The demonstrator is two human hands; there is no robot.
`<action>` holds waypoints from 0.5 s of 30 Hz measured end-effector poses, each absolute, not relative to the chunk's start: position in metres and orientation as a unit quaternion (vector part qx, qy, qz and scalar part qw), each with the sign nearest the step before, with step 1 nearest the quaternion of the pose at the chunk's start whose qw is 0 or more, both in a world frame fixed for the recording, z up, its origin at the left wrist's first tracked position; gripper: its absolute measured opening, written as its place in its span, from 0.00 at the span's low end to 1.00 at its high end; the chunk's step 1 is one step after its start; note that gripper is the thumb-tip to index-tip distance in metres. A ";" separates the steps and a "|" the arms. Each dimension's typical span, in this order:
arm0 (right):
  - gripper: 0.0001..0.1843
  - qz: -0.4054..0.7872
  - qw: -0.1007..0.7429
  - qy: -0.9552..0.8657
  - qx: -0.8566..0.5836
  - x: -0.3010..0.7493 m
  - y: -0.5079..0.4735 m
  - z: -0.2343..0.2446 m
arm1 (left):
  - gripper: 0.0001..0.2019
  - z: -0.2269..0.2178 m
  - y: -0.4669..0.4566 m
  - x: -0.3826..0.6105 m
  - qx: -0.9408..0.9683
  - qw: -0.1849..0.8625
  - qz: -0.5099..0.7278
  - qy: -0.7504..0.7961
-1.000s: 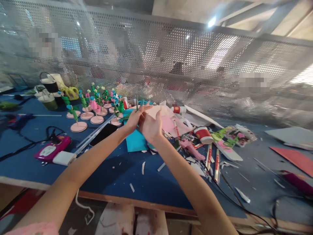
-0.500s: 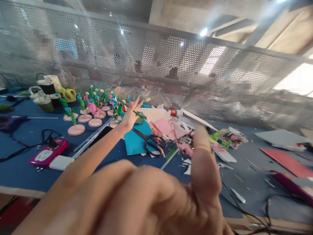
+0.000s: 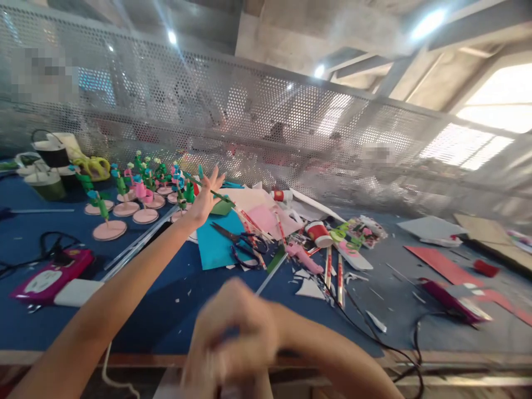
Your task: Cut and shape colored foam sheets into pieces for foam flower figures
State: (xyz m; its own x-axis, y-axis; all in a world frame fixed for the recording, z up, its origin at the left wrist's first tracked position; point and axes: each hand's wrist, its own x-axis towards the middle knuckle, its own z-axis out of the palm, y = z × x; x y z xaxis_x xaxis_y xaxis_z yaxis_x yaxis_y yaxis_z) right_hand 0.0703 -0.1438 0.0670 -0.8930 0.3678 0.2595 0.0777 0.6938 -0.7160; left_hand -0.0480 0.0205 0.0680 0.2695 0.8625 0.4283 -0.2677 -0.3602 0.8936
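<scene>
Left hand (image 3: pixel 203 203) spreads its fingers, far, green stem (image 3: pixel 221 197) across it; right hand (image 3: pixel 251 335) blurs, near; I cannot tell either's grip

The slender left forearm (image 3: pixel 137 277) and left hand (image 3: pixel 203 201) are bare, as is the blurred right hand (image 3: pixel 245 327). Pale cloth (image 3: pixel 167 391), perhaps trousers, shows below.

Left arm (image 3: pixel 116 299) extended forward, left hand (image 3: pixel 202 204) raised, fingers spread — right hand (image 3: pixel 236 332) blurred, fingers bent; right forearm (image 3: pixel 328 346) lay low, nearer the body.
</scene>
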 end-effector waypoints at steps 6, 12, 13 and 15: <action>0.24 0.289 0.511 -0.652 -0.480 0.102 -0.063 0.049 | 0.29 0.063 0.003 -0.031 0.664 0.462 0.540 0.230; 0.27 0.446 0.534 -0.601 -0.393 0.098 -0.040 0.033 | 0.30 0.051 0.002 -0.021 0.678 0.475 0.500 0.255; 0.27 0.436 0.543 -0.598 -0.397 0.099 -0.037 0.032 | 0.30 0.053 0.005 -0.025 0.662 0.501 0.496 0.256; 0.27 0.406 0.555 -0.600 -0.410 0.105 -0.031 0.030 | 0.30 0.063 0.013 -0.039 0.621 0.544 0.511 0.241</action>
